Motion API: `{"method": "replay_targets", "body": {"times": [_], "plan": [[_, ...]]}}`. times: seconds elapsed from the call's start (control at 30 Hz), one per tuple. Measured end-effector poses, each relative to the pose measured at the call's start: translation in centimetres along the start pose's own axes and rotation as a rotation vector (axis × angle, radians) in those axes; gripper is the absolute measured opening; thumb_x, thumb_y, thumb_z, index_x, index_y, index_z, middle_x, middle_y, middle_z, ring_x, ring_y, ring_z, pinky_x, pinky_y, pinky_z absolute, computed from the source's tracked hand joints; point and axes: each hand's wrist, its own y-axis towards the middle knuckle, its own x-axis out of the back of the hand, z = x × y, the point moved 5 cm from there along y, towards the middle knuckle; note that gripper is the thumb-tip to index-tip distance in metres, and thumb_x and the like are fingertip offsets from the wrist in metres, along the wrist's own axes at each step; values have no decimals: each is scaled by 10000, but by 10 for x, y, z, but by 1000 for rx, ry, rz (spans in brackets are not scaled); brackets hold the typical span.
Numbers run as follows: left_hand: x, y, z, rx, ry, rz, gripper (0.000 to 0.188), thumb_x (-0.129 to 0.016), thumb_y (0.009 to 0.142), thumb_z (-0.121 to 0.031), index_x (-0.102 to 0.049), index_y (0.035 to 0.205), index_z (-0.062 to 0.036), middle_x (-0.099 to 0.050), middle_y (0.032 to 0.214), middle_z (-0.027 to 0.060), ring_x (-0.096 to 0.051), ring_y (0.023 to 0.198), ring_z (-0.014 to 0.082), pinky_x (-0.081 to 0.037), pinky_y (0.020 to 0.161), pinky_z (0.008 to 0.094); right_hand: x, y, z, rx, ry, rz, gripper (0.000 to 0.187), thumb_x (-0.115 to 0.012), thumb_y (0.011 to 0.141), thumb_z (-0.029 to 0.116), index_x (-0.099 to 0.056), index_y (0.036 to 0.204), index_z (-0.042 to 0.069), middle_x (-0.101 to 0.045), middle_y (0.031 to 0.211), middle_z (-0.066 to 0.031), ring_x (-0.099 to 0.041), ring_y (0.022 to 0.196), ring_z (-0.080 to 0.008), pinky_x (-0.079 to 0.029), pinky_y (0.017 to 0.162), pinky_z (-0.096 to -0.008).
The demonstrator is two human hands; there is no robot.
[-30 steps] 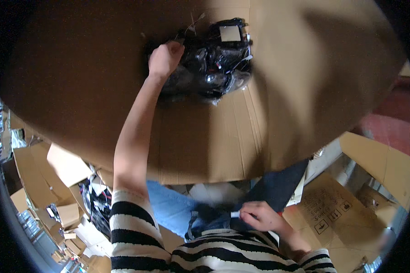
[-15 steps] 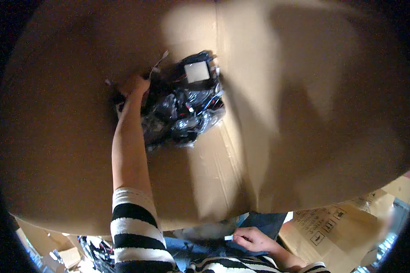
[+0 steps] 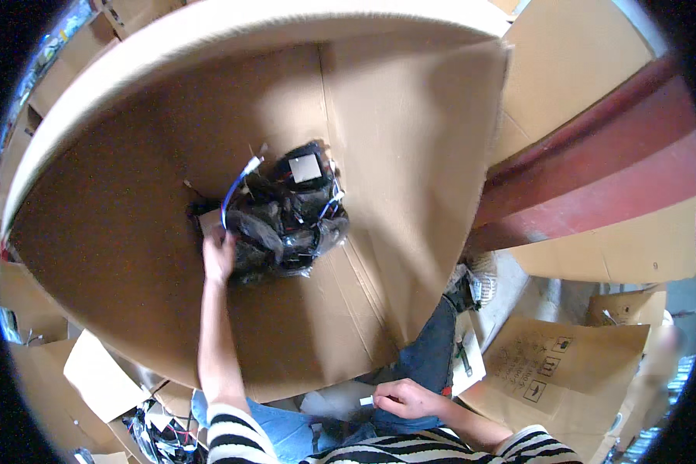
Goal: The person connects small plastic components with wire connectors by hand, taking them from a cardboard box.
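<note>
My left hand (image 3: 220, 254) reaches down into a large cardboard box (image 3: 417, 155). Its fingers are closed on a blue cable (image 3: 230, 193), which rises from them in a curve to a white connector. Beside and under that hand lies a heap of cables in dark plastic bags (image 3: 292, 220), with a white square label (image 3: 305, 168) on top. My right hand (image 3: 408, 399) rests low in front of my body, closed, and a small white piece (image 3: 366, 400) sticks out from its fingertips. What the fist covers of that piece is hidden.
A reddish beam-like piece (image 3: 595, 155) crosses at the right, next to the box wall. Flattened and open cartons (image 3: 557, 387) lie at the lower right. A tangle of dark wires (image 3: 158, 433) sits in a carton at the lower left.
The view has drawn back, so more of the box rim and surroundings show. My left hand has pulled back slightly, and the blue cable now stands up from it. My right hand still holds the white piece.
</note>
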Motion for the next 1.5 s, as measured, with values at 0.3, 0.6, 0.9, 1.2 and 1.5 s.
{"method": "replay_targets", "body": {"times": [0.3,0.6,0.9,1.2,1.5], "plan": [[20,-217,-50,186,-977,-309,217,-397,885,-162,-501,769,-11,-540,739,92,-515,689,165,-439,693,294,-52,-47,26,172,-144,78,234,-429,836,239,-532,826,29,-542,724,-153,-542,681,-319,-429,610,-382],[31,-354,-31,491,-1384,-649,208,-442,865,-235,-487,815,-38,-544,938,99,-509,965,217,-418,826,399,-88,-65,17,227,-233,82,153,-481,786,151,-504,699,27,-516,653,-145,-520,582,-266,-409,542,-344],[115,-420,14,360,-1463,-916,260,-330,897,-225,-491,839,-30,-539,932,87,-506,962,223,-383,855,371,-78,-101,50,158,-332,93,74,-515,743,31,-513,677,-1,-478,596,-114,-482,528,-250,-353,471,-335],[160,-472,-5,482,-551,-553,397,-304,917,-294,-446,1085,36,-472,647,13,-363,470,35,-320,459,161,-103,-102,89,231,-291,225,65,-486,700,31,-499,640,9,-453,566,-90,-451,504,-241,-337,459,-328],[160,-482,-39,482,-256,-356,449,-321,907,-308,-357,1205,27,-496,719,-1,-425,534,55,-369,520,183,-201,-17,106,430,-218,422,77,-521,723,6,-482,659,-8,-465,593,-107,-468,511,-258,-361,468,-332]]}}
